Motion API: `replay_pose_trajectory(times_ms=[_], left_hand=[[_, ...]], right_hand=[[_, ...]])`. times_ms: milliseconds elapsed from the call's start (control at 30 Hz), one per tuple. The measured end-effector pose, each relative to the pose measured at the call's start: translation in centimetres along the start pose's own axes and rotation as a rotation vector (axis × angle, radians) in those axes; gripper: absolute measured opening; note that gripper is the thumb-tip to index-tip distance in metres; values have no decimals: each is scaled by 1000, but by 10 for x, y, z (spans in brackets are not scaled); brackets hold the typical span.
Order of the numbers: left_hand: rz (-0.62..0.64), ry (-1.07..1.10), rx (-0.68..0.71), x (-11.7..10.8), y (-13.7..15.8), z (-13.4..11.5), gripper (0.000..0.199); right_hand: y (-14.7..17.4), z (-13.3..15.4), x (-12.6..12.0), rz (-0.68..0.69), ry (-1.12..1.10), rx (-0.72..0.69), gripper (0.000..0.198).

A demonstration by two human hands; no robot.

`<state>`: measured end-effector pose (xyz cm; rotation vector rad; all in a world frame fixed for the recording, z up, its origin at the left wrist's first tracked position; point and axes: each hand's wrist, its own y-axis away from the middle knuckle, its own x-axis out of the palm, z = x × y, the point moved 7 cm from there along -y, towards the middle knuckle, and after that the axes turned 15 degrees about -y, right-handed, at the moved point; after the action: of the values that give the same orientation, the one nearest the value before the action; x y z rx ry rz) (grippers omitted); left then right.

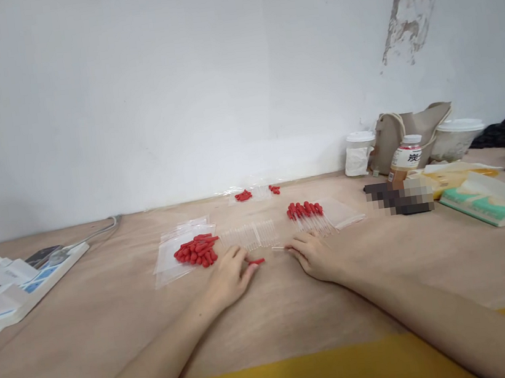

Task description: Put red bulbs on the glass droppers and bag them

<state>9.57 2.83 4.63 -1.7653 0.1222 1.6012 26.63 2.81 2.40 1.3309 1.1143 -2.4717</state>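
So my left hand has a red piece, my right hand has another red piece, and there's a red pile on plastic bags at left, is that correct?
Not quite: the head view shows your right hand holding a clear tube instead. Your left hand does have a red piece, and the red pile is on plastic bags at left.

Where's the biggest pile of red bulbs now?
Left of centre in the head view, the red bulbs lie on clear bags, just beyond the left hand.
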Motion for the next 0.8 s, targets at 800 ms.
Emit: replay_pose_trajectory(times_ms=[800], left_hand=[[-12, 355, -35, 19, -3, -11, 14]], right_hand=[[1, 11, 6, 31, -88, -78, 27]])
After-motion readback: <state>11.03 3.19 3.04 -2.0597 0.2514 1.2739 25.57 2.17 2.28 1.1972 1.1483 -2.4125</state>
